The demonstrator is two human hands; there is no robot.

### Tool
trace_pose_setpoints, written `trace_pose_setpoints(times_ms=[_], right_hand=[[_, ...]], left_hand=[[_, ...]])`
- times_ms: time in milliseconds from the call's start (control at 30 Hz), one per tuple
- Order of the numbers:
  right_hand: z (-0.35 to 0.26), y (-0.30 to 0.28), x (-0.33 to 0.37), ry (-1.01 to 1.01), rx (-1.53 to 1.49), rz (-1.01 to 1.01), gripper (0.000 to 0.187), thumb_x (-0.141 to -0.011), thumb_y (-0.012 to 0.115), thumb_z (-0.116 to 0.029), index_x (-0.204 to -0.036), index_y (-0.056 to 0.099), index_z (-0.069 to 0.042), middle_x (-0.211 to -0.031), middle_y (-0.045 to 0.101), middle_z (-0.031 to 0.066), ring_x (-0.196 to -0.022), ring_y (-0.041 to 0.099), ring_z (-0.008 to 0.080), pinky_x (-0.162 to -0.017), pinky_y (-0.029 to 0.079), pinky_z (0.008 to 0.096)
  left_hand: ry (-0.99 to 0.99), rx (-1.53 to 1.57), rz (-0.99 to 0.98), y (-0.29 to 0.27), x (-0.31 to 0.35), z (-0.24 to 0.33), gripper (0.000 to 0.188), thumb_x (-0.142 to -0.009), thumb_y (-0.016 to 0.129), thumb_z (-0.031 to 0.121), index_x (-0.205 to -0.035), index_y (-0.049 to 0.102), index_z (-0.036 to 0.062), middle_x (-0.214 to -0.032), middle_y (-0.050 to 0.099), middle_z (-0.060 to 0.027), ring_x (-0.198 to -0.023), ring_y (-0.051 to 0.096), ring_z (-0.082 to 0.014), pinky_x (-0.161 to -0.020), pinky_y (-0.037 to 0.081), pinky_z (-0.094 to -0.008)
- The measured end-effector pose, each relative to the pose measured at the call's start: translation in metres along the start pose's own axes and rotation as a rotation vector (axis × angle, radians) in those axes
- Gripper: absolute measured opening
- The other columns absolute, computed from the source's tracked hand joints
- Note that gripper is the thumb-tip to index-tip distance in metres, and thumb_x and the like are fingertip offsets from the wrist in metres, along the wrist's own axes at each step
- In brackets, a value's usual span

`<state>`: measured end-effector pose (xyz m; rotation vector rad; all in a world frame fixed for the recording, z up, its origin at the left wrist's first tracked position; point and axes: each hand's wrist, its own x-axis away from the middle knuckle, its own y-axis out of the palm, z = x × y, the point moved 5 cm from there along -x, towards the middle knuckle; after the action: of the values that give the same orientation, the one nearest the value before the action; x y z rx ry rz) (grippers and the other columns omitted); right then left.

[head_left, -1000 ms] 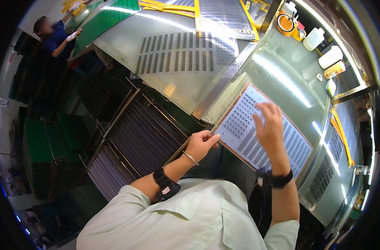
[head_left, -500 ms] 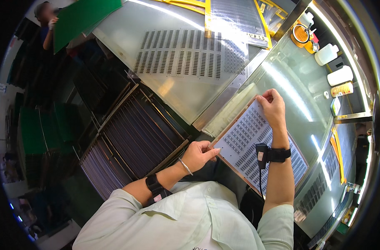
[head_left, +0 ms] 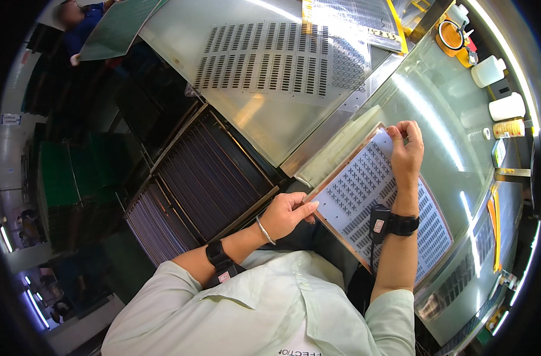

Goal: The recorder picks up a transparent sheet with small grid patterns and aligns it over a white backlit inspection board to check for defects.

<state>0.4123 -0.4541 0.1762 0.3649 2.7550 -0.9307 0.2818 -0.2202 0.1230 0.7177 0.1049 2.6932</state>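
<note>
A rack (head_left: 247, 213) stands just left of the left fingers (head_left: 308, 209); bottles (head_left: 489, 72) stand well right of the right fingers (head_left: 395, 133). Both pinch edges of the patterned board (head_left: 363, 193), between them. The bench (head_left: 445, 187) stretches out rightward.

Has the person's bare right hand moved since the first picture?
Yes, forward. Against the near corner of the pale grey table, the bare right hand has advanced from above the white printed rectangular panel to its far corner.

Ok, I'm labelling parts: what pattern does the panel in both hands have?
The pale panel carries rows of dark marks, some cross-shaped; clearest in the head view.
</note>
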Motion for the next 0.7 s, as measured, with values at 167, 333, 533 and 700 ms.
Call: trace_pose_setpoints(times_ms=[167, 333, 533, 700], right_hand=[[0.006, 0.002, -0.002, 0.022, -0.174, -0.046, 0.011, -0.079, 0.061, -0.005, -0.078, 0.052, 0.001, -0.073, 0.052, 0.0054, -0.071, 0.048, 0.0162, -0.069, 0.040, 0.0271], [0.015, -0.005, 0.001, 0.097, -0.428, -0.116, 0.011, -0.085, 0.058, -0.009, -0.079, 0.054, -0.001, -0.076, 0.051, 0.0004, -0.074, 0.047, 0.0108, -0.070, 0.039, 0.0235], [0.013, -0.019, -0.001, 0.137, -0.900, -0.044, 0.015, -0.093, 0.053, -0.019, -0.089, 0.057, -0.005, -0.082, 0.051, -0.0041, -0.078, 0.046, 0.0054, -0.073, 0.037, 0.0192], [0.012, -0.013, -0.001, 0.165, -0.871, -0.057, 0.013, -0.092, 0.056, -0.017, -0.087, 0.056, -0.004, -0.079, 0.050, -0.0041, -0.072, 0.047, 0.0048, -0.065, 0.039, 0.0172]], left_hand=[[-0.007, -0.030, 0.044, -0.004, 0.002, 0.001, 0.022, -0.089, 0.060, 0.018, -0.093, 0.063, -0.0032, -0.078, 0.064, -0.0034, -0.068, 0.058, -0.0084, -0.065, 0.048, -0.0225], [0.443, -0.636, 0.435, -0.025, 0.018, 0.060, 0.023, -0.081, 0.068, 0.017, -0.098, 0.062, 0.0030, -0.085, 0.060, -0.0023, -0.063, 0.051, -0.0087, -0.059, 0.043, -0.0211], [0.573, -0.684, 0.158, 0.001, -0.007, 0.099, 0.058, -0.077, 0.071, 0.032, -0.123, 0.051, 0.0027, -0.110, 0.054, -0.0087, -0.083, 0.052, -0.0120, -0.063, 0.042, -0.0221], [0.142, -0.306, -0.198, 0.021, -0.028, 0.098, 0.057, -0.081, 0.065, 0.045, -0.112, 0.058, -0.0027, -0.099, 0.061, -0.0099, -0.081, 0.058, -0.0118, -0.066, 0.047, -0.0232]])
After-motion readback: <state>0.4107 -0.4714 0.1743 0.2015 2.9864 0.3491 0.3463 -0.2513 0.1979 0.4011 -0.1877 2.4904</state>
